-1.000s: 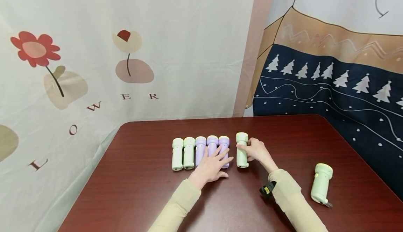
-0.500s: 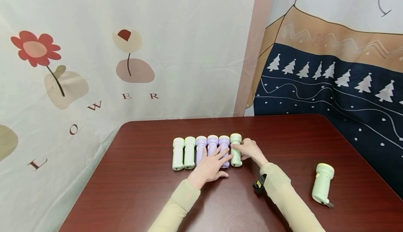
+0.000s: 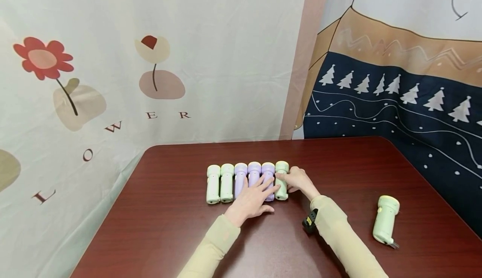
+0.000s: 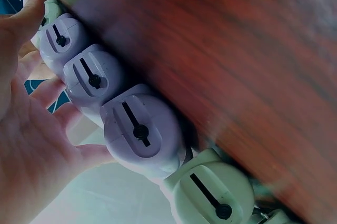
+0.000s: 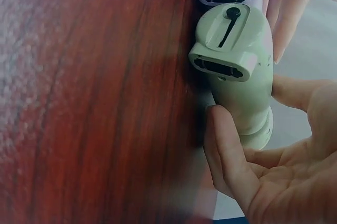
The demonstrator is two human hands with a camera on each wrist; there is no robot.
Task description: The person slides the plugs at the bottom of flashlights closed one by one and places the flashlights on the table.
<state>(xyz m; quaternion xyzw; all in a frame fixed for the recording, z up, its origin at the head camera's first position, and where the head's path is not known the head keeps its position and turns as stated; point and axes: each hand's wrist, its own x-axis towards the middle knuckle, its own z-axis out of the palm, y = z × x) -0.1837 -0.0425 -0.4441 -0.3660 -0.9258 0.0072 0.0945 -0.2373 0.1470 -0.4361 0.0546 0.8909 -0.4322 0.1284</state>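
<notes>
A row of small flashlights lies side by side on the table. Two green flashlights (image 3: 213, 188) are at its left end, three purple flashlights (image 3: 254, 168) in the middle. At the right end lies another green flashlight (image 3: 282, 167), close against the last purple one. My right hand (image 3: 300, 181) pinches this end flashlight between thumb and fingers, as the right wrist view shows on its green body (image 5: 239, 98). My left hand (image 3: 249, 200) rests with spread, straight fingers over the purple flashlights, hiding parts of their bodies. Slotted ends of purple flashlights (image 4: 141, 129) face the left wrist camera.
One more green flashlight (image 3: 386, 219) lies alone on the right of the dark red table (image 3: 158, 227), a small strap end at its base. Behind the table hang a pale flower-print cloth (image 3: 233, 60) and a dark cloth with white trees (image 3: 395, 114).
My right hand has slid the green flashlight left, closing the gap to the purple ones, then drawn it very slightly nearer. The left hand has stayed almost still.
</notes>
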